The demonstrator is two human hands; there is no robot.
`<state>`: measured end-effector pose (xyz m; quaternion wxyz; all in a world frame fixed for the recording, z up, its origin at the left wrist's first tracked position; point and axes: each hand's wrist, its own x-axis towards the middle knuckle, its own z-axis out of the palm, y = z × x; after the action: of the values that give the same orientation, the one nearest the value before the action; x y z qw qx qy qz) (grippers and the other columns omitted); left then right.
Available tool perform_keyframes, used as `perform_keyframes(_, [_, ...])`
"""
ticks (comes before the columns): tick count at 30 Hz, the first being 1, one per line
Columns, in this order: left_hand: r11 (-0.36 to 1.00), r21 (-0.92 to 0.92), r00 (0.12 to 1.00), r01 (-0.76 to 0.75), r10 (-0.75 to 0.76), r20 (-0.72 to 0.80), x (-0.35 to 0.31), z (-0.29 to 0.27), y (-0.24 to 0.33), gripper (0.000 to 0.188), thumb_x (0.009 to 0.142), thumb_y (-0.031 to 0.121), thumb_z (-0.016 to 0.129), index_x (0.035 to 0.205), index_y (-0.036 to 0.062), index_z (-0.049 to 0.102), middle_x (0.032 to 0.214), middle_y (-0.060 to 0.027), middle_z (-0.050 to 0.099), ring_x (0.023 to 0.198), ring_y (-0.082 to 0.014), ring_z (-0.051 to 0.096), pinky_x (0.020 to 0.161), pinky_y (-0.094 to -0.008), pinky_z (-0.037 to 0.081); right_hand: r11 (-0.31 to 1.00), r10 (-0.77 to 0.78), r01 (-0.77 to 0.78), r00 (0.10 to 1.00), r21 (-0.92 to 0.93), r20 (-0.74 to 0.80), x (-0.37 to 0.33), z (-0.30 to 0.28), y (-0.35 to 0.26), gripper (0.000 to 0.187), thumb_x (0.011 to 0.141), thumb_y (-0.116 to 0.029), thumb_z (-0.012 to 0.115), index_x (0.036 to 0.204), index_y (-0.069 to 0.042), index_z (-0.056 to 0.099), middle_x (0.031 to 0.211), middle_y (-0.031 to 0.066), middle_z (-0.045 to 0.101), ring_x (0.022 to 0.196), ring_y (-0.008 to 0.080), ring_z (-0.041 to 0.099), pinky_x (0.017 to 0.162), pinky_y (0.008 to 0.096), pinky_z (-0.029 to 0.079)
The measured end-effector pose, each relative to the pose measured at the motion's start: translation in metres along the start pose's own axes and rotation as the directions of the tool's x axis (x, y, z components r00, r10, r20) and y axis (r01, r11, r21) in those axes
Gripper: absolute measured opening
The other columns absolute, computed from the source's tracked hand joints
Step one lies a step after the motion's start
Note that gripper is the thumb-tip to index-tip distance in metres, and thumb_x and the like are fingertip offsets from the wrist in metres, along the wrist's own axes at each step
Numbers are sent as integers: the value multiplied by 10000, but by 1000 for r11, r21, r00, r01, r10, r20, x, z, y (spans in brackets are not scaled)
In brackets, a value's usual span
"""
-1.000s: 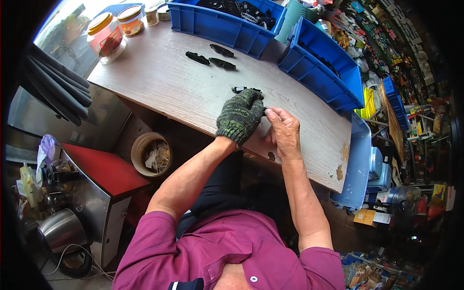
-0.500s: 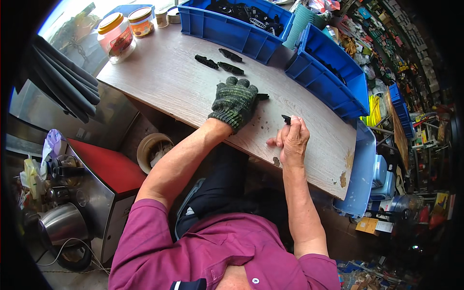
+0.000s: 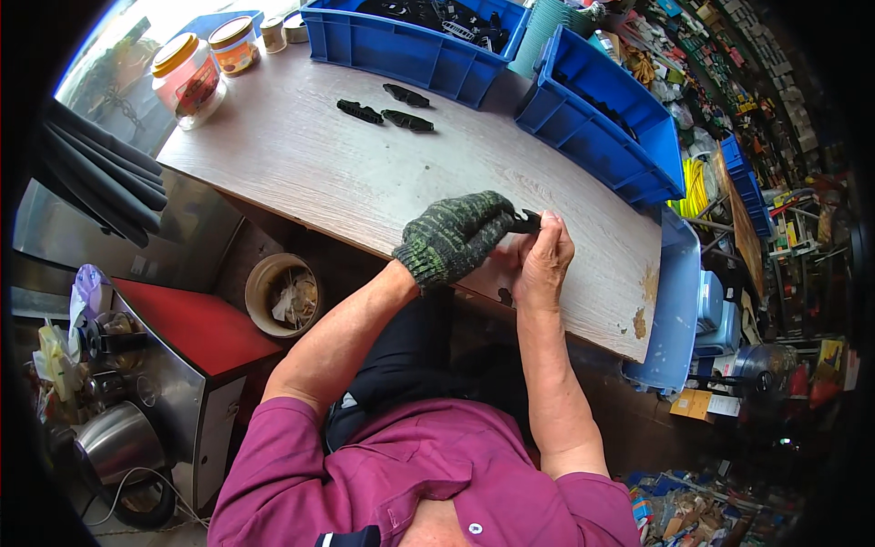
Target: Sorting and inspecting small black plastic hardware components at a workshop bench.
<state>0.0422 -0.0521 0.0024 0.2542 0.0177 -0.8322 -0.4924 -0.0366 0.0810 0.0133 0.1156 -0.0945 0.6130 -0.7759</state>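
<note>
The bare right hand [image 3: 545, 260] pinches a small, narrow black piece [image 3: 528, 221] at its fingertips, the long axis running roughly sideways, one end toward the left hand [image 3: 458, 235] in its green-and-black knitted glove; whether that hand grips cannot be told. Beyond, three elongated black parts [image 3: 408, 121] lie on the pale wood-grain table [image 3: 273, 128]. A yellow-lidded clear jar [image 3: 193, 88] bears a reddish label, its print too small to read.

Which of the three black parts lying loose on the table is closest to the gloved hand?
The lower-right black part: it lies nearest the gloved left hand. The leftmost part and the topmost part both lie farther from that hand.
</note>
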Motion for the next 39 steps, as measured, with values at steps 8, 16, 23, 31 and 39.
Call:
perform_keyframes(8, [998,-54,994,-32,27,-106,-4,30,11,266,1006,188,515,1170,41,664,1371,-195,567,1166,-376,601,974,-445,482,970,-137,134,991,-204,2,6,-10,19,266,1003,-232,543,765,-128,490,624,-43,440,504,76,433,454,261,351])
perform_keyframes(16, [977,-145,984,157,-168,-65,1,47,18,280,1010,219,517,1202,66,652,1378,-196,558,1098,-377,628,943,-445,490,975,-184,183,983,-127,6,8,-15,14,313,1007,-216,554,725,-115,460,648,-78,374,600,44,333,526,261,313])
perform_keyframes(23, [965,-227,959,133,-183,-217,-3,47,22,385,1013,247,581,1343,49,565,1013,-193,707,899,-269,702,835,-399,536,999,29,-26,993,22,-111,0,-17,-8,265,982,-283,557,789,-105,519,559,-16,418,448,115,409,454,337,469])
perform_keyframes(31, [978,-158,975,136,-160,-151,-9,48,33,344,966,237,659,1271,82,625,827,-153,710,696,-264,701,674,-384,558,996,-34,76,806,46,-591,62,-151,-77,378,898,-383,648,833,-62,458,485,57,358,397,202,441,584,592,605])
perform_keyframes(39, [995,95,978,-33,52,-200,-14,59,28,327,937,235,677,1224,81,652,1065,-169,716,937,-352,692,800,-440,553,992,-111,114,680,-45,-725,49,-215,-94,445,886,-424,641,1076,-23,599,544,54,360,493,213,467,647,569,601])
